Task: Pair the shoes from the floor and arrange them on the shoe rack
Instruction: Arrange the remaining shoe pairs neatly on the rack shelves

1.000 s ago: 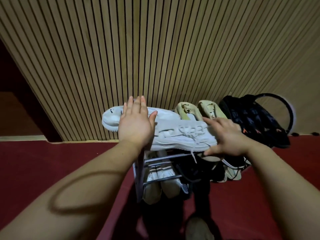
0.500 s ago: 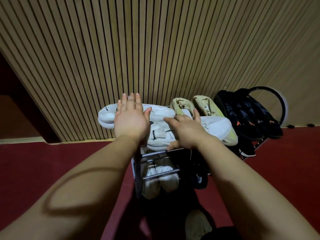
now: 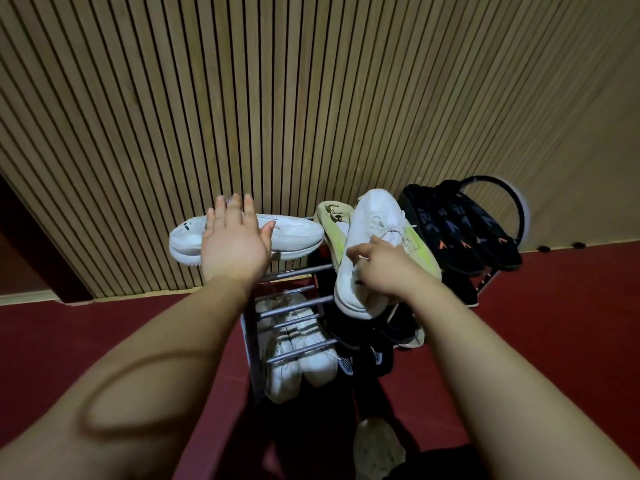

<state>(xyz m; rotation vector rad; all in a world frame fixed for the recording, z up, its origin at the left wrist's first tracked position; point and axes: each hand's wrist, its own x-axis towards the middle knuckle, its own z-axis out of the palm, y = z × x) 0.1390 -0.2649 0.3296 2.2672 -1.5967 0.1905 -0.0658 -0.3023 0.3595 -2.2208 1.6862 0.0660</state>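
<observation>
Right hand point(image 3: 379, 271): our fingers clench the white sneaker point(image 3: 367, 251), long axis near to far, at the shoe rack's point(image 3: 294, 310) top right.
Left hand point(image 3: 235, 251): fingers spread, released, resting on its mate point(image 3: 294, 233), which lies left to right, farther left.

Shoe rack point(image 3: 294, 301): white sneaker point(image 3: 294, 233), black shoes point(image 3: 460, 230).

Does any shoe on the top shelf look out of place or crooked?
Yes. One white sneaker lies sideways along the wall under the left hand, while the other white sneaker, held by the right hand, points toward the wall.
</observation>
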